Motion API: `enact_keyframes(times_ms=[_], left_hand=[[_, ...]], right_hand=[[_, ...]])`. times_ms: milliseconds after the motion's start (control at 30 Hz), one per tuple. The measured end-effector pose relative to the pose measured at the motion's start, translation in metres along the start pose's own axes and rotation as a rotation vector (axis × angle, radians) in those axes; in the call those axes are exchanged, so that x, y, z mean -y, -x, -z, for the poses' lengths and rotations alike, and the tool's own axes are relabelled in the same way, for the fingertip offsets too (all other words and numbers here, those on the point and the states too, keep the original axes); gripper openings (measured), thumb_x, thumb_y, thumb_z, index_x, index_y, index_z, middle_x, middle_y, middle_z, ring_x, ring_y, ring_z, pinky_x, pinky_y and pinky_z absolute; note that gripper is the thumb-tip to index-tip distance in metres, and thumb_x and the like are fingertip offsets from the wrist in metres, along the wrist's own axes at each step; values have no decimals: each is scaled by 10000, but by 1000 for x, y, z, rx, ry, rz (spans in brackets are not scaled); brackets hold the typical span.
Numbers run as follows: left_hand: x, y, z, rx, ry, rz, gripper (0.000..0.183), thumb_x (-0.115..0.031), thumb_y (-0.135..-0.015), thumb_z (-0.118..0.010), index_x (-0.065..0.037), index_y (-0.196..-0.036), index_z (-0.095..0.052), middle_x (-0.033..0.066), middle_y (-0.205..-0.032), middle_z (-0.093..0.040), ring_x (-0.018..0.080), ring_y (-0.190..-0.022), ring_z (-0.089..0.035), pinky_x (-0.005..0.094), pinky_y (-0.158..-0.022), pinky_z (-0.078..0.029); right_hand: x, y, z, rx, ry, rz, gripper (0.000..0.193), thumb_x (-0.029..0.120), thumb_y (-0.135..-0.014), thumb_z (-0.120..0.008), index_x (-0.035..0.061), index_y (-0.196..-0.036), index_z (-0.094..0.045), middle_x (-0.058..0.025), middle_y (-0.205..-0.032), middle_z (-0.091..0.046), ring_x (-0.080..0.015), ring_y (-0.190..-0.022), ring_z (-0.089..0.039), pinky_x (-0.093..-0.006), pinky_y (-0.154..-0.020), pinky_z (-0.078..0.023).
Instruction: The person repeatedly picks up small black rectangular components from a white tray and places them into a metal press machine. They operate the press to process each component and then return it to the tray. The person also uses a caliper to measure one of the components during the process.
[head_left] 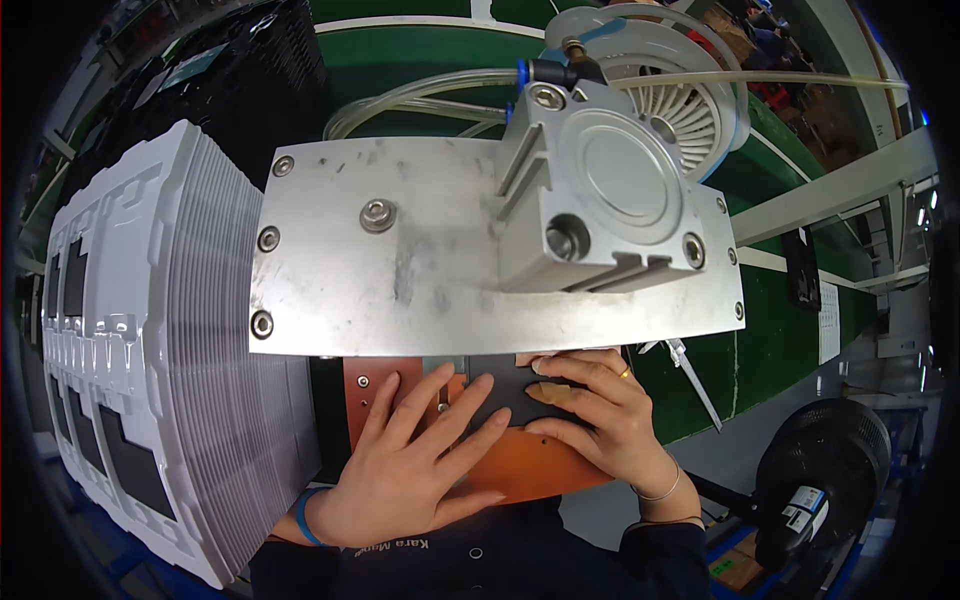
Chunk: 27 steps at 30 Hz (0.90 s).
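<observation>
A dark grey flat piece (505,392) lies on an orange fixture plate (540,465), partly under the front edge of a silver metal press plate (440,270). My left hand (410,460) is open, its fingers spread over the orange plate with the tips at the grey piece's left side. At the right end my right hand (605,405) holds the same piece with bent fingers; its thumb is by the near edge. Tan coverings wrap some of that hand's fingertips, and a ring is on one finger. The press hides the far side of the piece.
An air cylinder (620,190) with clear hoses rises from the press. White plastic trays (215,350) are stacked at the left, before black stacked trays (220,90). A caliper (695,385) lies on the green table at right. Fans (825,465) stand at right and behind.
</observation>
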<state>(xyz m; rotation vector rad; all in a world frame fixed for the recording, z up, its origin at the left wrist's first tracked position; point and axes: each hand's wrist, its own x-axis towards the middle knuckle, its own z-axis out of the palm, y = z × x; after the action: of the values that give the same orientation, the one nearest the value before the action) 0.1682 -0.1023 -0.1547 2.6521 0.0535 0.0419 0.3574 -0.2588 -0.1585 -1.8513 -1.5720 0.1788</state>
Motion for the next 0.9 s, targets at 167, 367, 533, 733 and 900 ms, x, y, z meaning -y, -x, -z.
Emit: enact_keyframes(times_ms=[167, 367, 533, 733, 900], left_hand=[[2, 0, -2, 6, 3, -4, 702, -576, -792, -692, -209, -1374, -552, 96, -1510, -403, 403, -1374, -330, 633, -1097, -262], [2, 1, -3, 5, 2, -5, 704, -577, -790, -697, -214, -1376, -550, 94, -1506, -406, 395, -1374, -332, 631, -1102, -261], [3, 0, -3, -5, 3, -7, 690, -558, -792, -701, -211, -1370, -554, 96, -1503, -409, 392, -1372, -336, 634, -1100, -261], [4, 1, -3, -47, 7, -26, 677, -533, -787, -713, -193, -1353, -567, 103, -1496, -415, 390, -1373, -342, 629, -1091, -280], [3, 2, -1, -189, 12, -101, 653, -501, -764, -742, -136, -1290, -617, 126, -1426, -488, 377, -1310, -425, 558, -1062, -359]], right_hand=[[0, 1, 2, 26, 5, -36, 328, 204, -687, -825, 61, -963, -723, -73, -1103, -669, -228, -959, -601, -323, -803, -506], [0, 2, 1, 34, 12, -49, 335, 219, -684, -831, 72, -964, -721, -70, -1090, -672, -228, -941, -597, -321, -789, -494], [-1, 0, 1, 20, -12, -38, 336, 203, -683, -831, 72, -968, -712, -73, -1123, -652, -239, -972, -584, -330, -806, -488], [2, -5, 4, 100, -24, -46, 304, 148, -721, -806, 71, -976, -660, -74, -1161, -588, -282, -1020, -537, -384, -871, -451], [10, -11, 15, 164, -97, -108, 335, 86, -724, -792, 79, -1001, -604, -78, -1091, -580, -273, -1015, -552, -364, -832, -444]])
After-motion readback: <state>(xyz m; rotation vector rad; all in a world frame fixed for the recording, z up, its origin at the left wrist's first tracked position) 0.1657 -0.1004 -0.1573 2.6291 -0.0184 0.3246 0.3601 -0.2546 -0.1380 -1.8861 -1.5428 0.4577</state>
